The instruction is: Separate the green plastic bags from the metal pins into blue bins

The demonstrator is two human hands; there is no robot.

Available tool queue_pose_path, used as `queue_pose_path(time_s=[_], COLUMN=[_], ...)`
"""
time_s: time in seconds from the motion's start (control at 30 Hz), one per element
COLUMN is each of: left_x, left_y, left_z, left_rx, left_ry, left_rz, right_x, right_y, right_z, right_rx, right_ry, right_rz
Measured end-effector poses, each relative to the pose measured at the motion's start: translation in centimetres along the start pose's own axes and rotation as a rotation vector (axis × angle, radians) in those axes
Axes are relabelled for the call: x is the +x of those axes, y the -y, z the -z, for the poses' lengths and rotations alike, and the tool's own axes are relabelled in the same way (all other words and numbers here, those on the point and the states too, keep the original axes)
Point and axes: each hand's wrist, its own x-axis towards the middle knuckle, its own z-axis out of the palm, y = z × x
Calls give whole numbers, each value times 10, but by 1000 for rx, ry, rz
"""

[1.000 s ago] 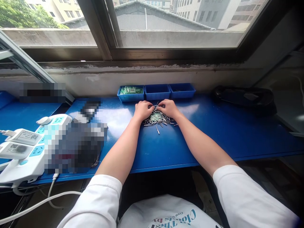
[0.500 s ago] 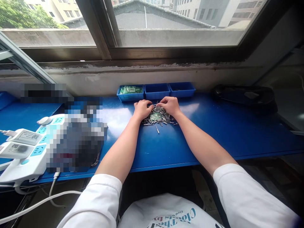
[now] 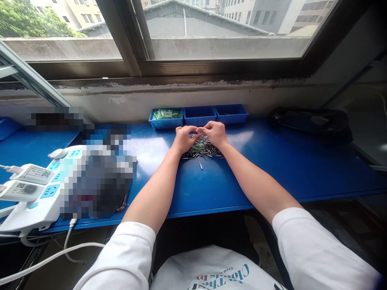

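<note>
Head view: metal pins (image 3: 207, 150) lie beneath left hand (image 3: 184, 139) and right hand (image 3: 215, 133), grip unclear

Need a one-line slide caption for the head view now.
Bare left hand and bare right hand, close together over a pile of slim silvery metal pieces on a glossy blue table.

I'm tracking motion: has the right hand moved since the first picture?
Yes: the right hand has shifted slightly upward in view, against the blue bins.

The hands (image 3: 215, 133) have drawn together (fingertips (image 3: 199, 130) now meeting) above the metal pins (image 3: 208, 150).
</note>
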Motion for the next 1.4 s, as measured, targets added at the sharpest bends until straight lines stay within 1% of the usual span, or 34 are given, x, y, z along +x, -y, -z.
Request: queue_pose_path(time_s=[0.23,0.33,0.47,0.67,0.8,0.87,0.93,1.03,1.1,1.17,1.27,1.4], left_x=[1,0,0,0,0,0,1,4,5,6,5,5], left_y=[2,-3,-8,-6,-8,-7,-4,5,10,14,15,13], left_z=[-5,-3,1,1,2,3,3,2,0,-2,-4,-5], left_rx=[-10,6,54,55,60,70,85,131,157,167,189,216], left_ry=[-13,8,17,-24,-24,-38,-72,-109,-91,-62,-29,-16], left_rz=[-61,-35,38,75,83,106,157,277,329,331,305,303], right_x=[3,2,0,0,1,3,6,10,12,14,16,18], right_y=[-5,-5,0,3,0,-3,-6,-12,-17,-22,-26,-29], right_z=[-1,-1,0,5,7,8,10,12,13,13,10,7], right_rx=[-67,-86,43,233,240,185,78,-192,-365,-474,-554,-595], right_ry=[-11,-14,31,129,148,108,45,-9,-3,25,67,83], right_rz=[15,35,9,-1,11,29,68,117,119,110,95,83])
